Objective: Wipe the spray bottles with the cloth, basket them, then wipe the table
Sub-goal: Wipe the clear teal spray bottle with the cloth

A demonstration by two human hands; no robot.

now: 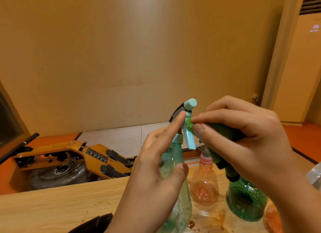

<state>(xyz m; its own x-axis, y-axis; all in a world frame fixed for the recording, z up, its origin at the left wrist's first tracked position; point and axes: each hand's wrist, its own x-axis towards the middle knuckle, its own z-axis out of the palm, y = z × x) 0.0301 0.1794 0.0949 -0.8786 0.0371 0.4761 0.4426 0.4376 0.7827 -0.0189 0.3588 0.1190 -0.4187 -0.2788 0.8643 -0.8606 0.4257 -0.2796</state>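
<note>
Four spray bottles show, none of them in a basket, so the job looks to be in its early part. Nearest, the table [52, 206] carries brown spills [191, 224], and its wipe is not yet done. A dark object [97, 222] at the near edge is cut off; I cannot tell whether it is the basket.

Above the table the left hand [156, 177] grips the teal bottle [175, 189], thumb on the body and forefinger stretched up along the neck. The right hand [243, 137] pinches the green cloth [189, 124] between thumb and forefinger and presses it against the trigger [189, 140] — this bottle is mid-wipe.

Just right of it stand the pink bottle [204, 185] and the green bottle [246, 203], with an orange bottle [272, 219] half out of view at the right edge. Whether these have been wiped I cannot tell.

Farther off, a rowing machine [73, 161] lies on the floor before the bare wall [139, 50].
</note>
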